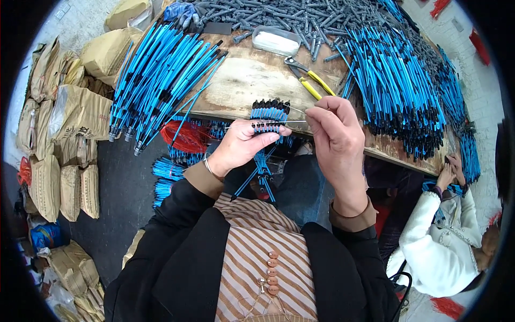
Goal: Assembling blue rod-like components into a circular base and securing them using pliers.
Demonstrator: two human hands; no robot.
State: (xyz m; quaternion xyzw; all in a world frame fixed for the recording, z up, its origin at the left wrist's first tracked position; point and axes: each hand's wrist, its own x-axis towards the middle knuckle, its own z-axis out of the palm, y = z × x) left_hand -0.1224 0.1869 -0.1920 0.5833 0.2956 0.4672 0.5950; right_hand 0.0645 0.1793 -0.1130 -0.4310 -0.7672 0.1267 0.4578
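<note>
My left hand [244,144] grips a fanned row of blue rods with black tips [269,114], held upright in front of the table edge. A thin metal wire [263,123] runs across the row. My right hand [335,134] pinches the wire's right end between thumb and fingers, just beside the row. The rods' lower ends [262,174] hang down below my left hand over my lap.
A worn wooden table [252,80] bears piles of blue and black rods at the left [161,75] and right [397,91], yellow-handled pliers [311,80] and a small tray [276,40]. Brown paper sacks [59,134] stack on the left. Another person in white [445,241] sits at the right.
</note>
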